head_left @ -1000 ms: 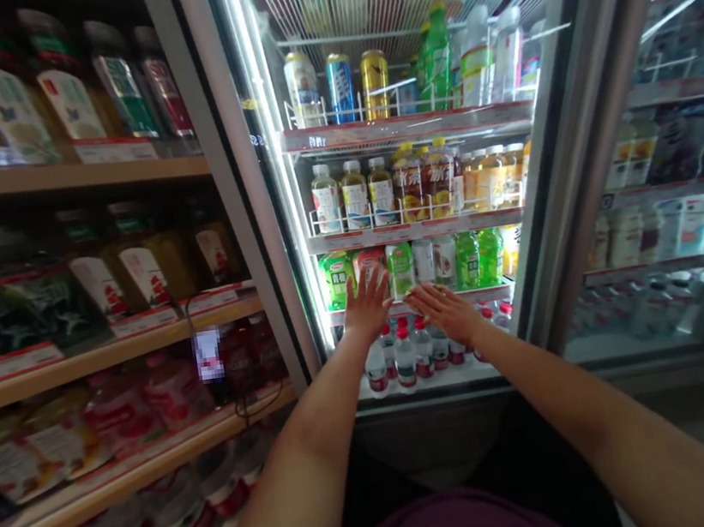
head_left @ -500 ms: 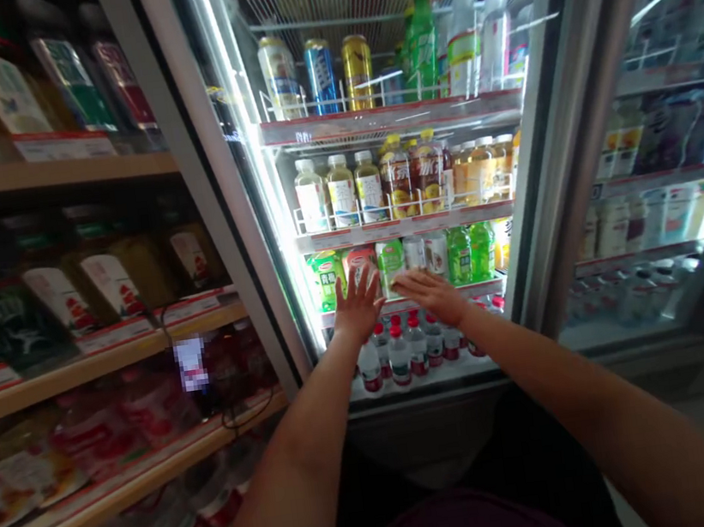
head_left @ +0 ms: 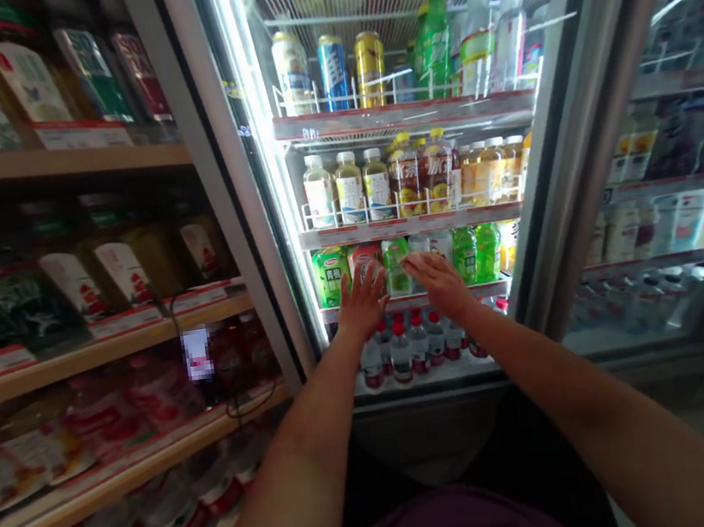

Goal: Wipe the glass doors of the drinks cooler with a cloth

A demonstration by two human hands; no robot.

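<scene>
My left hand (head_left: 362, 303) is held out before a lit drinks cooler with its fingers spread and nothing in it. Behind its fingers stand a red-labelled drink (head_left: 365, 255) and a green bottle (head_left: 331, 275). To its right, my right hand (head_left: 442, 284) reaches inward, fingers stretched out and palm turned down, holding nothing visible. It partly covers pale cans or bottles (head_left: 418, 246) on the third shelf. A green-labelled bottle (head_left: 397, 262) shows between the hands. Below them are clear water bottles with red caps (head_left: 401, 352). Whether either hand touches a bottle, I cannot tell.
Juice bottles (head_left: 350, 188) and brown tea bottles (head_left: 406, 174) line the shelf above; cans (head_left: 333, 71) stand higher. Wooden shelves (head_left: 76, 336) with bottles run along the left, a blurred screen (head_left: 197, 353) hanging there. A cooler door frame (head_left: 605, 118) rises on the right.
The view has shifted slightly, so the upper shelves sit further right. Both hands have moved a little to the right in the picture, and the left fingers are less widely spread.
</scene>
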